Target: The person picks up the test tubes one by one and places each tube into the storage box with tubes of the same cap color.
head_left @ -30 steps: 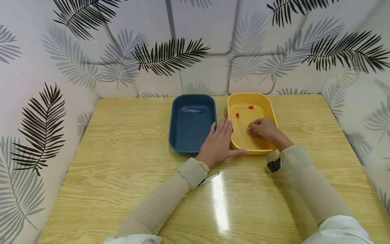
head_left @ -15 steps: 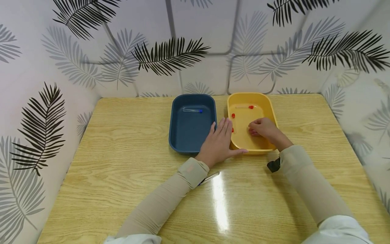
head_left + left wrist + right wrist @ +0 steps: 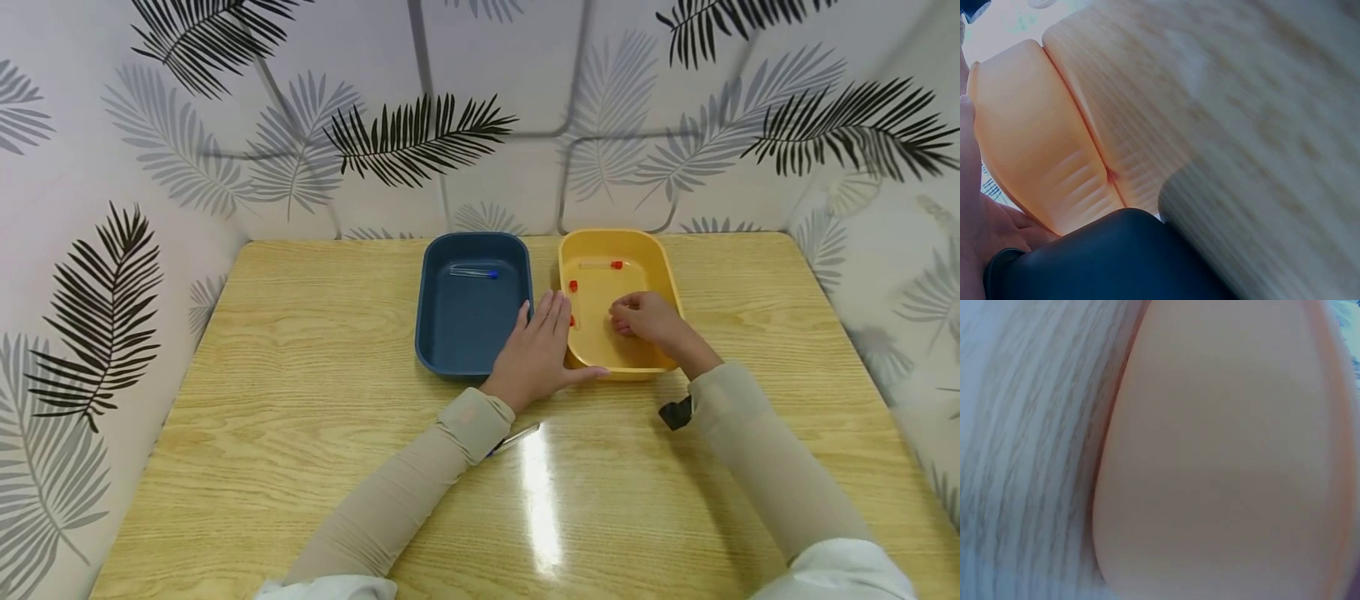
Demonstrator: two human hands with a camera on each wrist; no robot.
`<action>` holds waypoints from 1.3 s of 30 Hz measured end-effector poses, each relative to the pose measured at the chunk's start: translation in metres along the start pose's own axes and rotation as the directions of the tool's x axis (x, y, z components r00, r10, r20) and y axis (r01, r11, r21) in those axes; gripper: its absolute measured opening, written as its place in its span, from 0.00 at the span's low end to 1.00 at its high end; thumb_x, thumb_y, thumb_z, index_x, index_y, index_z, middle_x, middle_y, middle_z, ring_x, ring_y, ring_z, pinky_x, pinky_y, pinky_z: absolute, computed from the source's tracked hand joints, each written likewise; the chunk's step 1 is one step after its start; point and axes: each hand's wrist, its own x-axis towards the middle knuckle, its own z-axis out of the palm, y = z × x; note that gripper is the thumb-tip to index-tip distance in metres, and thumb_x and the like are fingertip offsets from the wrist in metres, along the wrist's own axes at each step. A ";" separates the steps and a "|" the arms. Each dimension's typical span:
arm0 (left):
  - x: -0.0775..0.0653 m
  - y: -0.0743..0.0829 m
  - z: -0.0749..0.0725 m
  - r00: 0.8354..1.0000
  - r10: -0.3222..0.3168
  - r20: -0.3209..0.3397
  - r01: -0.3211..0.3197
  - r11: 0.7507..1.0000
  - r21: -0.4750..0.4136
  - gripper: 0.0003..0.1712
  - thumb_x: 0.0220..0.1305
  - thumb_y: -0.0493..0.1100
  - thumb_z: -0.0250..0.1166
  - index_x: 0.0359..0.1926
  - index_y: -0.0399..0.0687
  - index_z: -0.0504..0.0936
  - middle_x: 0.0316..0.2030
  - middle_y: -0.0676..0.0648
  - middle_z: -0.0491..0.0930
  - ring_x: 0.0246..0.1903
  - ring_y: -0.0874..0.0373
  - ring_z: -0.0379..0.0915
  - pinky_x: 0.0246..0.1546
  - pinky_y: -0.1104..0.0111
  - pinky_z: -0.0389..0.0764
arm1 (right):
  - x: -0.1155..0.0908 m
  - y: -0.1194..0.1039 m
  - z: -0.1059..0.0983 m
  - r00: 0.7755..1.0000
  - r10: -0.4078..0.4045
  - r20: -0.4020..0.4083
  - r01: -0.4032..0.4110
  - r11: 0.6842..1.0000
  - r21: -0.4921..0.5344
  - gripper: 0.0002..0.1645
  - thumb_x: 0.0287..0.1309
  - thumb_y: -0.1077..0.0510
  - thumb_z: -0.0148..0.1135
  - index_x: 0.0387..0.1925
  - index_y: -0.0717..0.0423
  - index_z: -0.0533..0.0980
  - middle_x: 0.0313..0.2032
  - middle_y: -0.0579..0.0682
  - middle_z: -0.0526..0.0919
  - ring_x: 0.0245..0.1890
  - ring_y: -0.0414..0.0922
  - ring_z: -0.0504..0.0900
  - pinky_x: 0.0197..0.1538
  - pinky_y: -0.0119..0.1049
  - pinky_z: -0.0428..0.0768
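Observation:
My left hand (image 3: pixel 531 357) lies with straight fingers over the neighbouring rims of the blue tray (image 3: pixel 435 358) and the yellow tray (image 3: pixel 671 275). Its thumb points right along the yellow tray's front. In the left wrist view, the hand (image 3: pixel 1004 228) is beside both trays. My right hand (image 3: pixel 648 318) reaches into the yellow tray, fingers bent and tips together; whether they hold anything is hidden. Clear tubes with red caps lie in that tray: one tube (image 3: pixel 597 266) at the back, two red caps (image 3: pixel 573 285) along the left wall. A blue-capped tube (image 3: pixel 474 272) lies in the blue tray.
Another clear tube (image 3: pixel 523 435) with a blue end lies on the wooden table (image 3: pixel 300 375), partly under the left sleeve (image 3: pixel 442 446). A patterned wall covering (image 3: pixel 480 192) stands behind the table. The right wrist view shows only the yellow tray's outer side (image 3: pixel 1222 450) and table.
The middle red-capped tube in the yellow tray has shifted left to the tray's wall. Both hands have stayed almost still.

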 end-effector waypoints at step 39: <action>0.001 -0.001 -0.001 1.000 0.020 -0.017 -0.020 1.000 0.005 0.66 0.46 0.85 0.28 0.72 0.39 0.45 0.71 0.42 0.44 0.70 0.51 0.32 0.67 0.52 0.42 | -0.077 0.032 -0.013 0.852 -0.455 -0.259 0.316 0.842 -0.438 0.30 0.64 0.56 0.53 0.62 0.70 0.63 0.59 0.70 0.65 0.61 0.64 0.62 0.60 0.58 0.59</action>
